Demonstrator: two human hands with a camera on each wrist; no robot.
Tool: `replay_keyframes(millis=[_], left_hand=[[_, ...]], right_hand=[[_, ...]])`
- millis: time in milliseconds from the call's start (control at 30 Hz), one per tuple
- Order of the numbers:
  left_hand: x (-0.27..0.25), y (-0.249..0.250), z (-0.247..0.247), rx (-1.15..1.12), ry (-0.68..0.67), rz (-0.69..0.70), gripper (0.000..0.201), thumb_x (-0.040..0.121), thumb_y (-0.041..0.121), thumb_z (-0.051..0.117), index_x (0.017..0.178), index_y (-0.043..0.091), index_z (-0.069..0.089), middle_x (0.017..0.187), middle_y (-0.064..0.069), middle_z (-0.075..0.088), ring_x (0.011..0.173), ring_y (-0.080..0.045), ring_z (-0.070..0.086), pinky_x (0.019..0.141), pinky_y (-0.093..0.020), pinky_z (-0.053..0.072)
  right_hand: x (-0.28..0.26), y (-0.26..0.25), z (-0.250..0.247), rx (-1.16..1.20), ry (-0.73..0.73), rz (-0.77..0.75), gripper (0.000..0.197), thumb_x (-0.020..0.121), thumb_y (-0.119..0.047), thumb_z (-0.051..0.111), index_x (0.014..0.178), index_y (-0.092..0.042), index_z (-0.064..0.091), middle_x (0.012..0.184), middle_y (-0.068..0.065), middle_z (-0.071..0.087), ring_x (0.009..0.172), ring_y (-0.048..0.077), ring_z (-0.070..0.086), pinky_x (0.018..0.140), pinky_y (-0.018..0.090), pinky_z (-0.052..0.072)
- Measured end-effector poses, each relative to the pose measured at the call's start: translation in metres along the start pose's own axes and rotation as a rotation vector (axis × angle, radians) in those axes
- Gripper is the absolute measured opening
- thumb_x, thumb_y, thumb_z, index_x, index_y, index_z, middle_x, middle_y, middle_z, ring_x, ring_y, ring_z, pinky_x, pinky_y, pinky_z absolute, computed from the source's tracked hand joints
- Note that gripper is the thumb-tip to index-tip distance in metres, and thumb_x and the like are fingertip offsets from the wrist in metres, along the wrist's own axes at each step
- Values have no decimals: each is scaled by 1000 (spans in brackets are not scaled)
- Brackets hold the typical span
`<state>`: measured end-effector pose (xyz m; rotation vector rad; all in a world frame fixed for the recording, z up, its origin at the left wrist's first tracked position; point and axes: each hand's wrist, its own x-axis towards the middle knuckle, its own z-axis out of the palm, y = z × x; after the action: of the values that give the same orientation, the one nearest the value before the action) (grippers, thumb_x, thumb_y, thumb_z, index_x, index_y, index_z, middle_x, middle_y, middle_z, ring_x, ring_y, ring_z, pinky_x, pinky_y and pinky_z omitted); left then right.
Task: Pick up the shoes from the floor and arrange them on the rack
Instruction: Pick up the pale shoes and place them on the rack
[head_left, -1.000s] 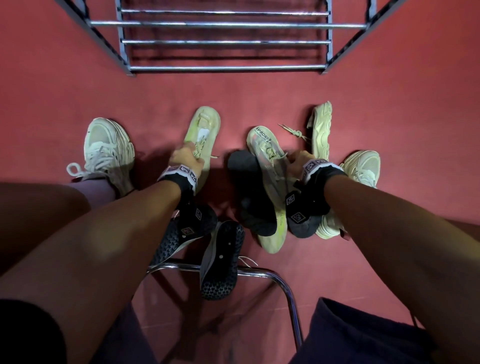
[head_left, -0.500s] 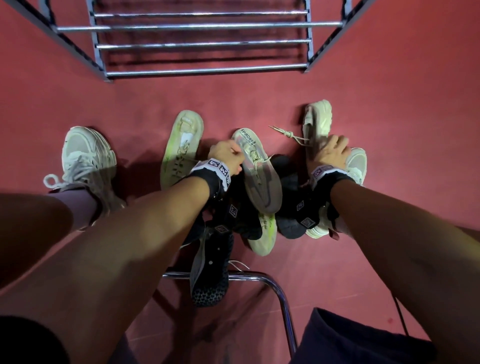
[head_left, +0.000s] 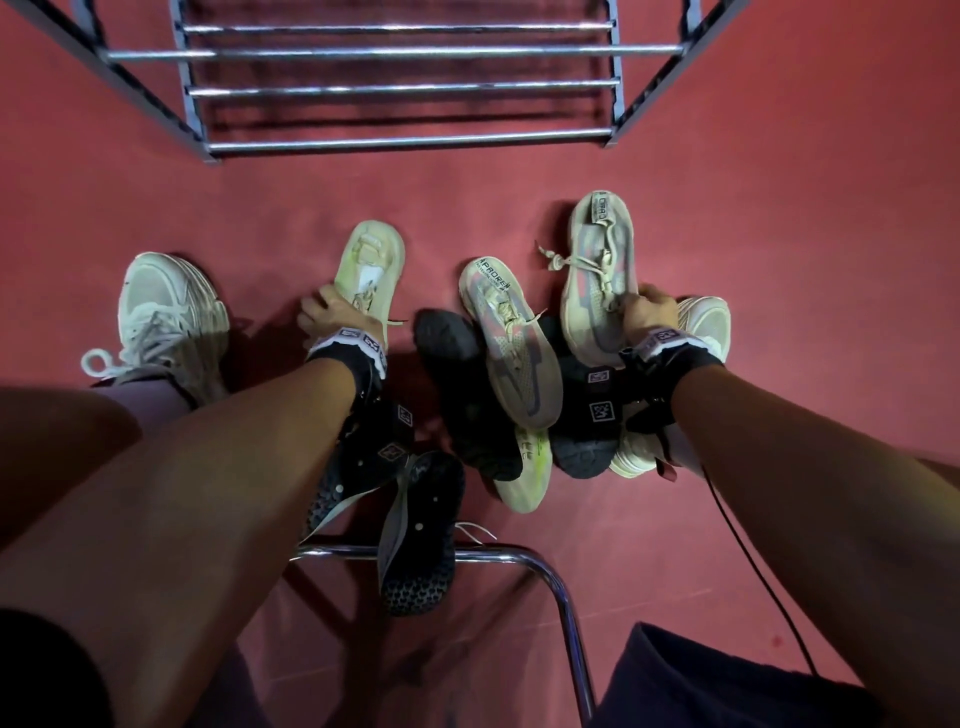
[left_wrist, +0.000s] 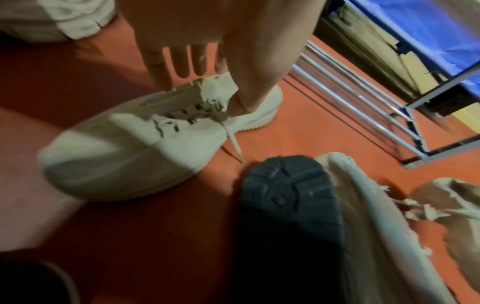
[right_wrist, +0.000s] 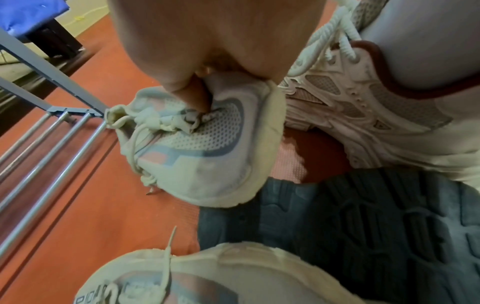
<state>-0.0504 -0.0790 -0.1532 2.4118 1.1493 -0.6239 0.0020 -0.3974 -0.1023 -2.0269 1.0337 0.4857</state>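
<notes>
- Two shoes are in your hands, both on the red floor (head_left: 779, 218) in front of the rack (head_left: 405, 137).
- Your left hand (head_left: 324, 314) grips the pale green shoe (head_left: 371, 270), thumb inside.
- Your right hand (head_left: 647, 312) pinches the grey and pink shoe (head_left: 597, 270) at its laces.
- You are at the picking-up step; I think next comes lifting both onto the rack's bars.

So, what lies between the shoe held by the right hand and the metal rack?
Only bare red floor. The head view shows nothing between the grey-and-pink mesh sneaker in the right hand and the silver metal-bar rack.
</notes>
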Motion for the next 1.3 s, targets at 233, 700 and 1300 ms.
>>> replay_keyframes(millis=[233,700,1300], left_hand=[[-1,-5,1,-243,-57,162,24,78,32,63,98,20,61,101,-6,64,90,-27,63,78,-33,53],[-53,87,30,362,-322,486,58,85,60,51,121,16,59,131,-17,42,123,-34,32,98,-43,30],[-83,104,39,-345,-501,300,93,71,23,80,148,19,28,130,-8,56,122,-28,53,102,-34,43]], right_hand=[[0,-1,14,46,-121,17,25,86,7,46,99,-11,60,68,4,53,63,20,48,34,11,35],[3,15,20,-100,-447,32,34,81,13,47,103,-11,58,76,8,59,65,22,53,53,26,45],[23,17,12,-342,-467,-11,34,87,1,60,121,1,56,117,18,62,102,31,60,90,43,53]])
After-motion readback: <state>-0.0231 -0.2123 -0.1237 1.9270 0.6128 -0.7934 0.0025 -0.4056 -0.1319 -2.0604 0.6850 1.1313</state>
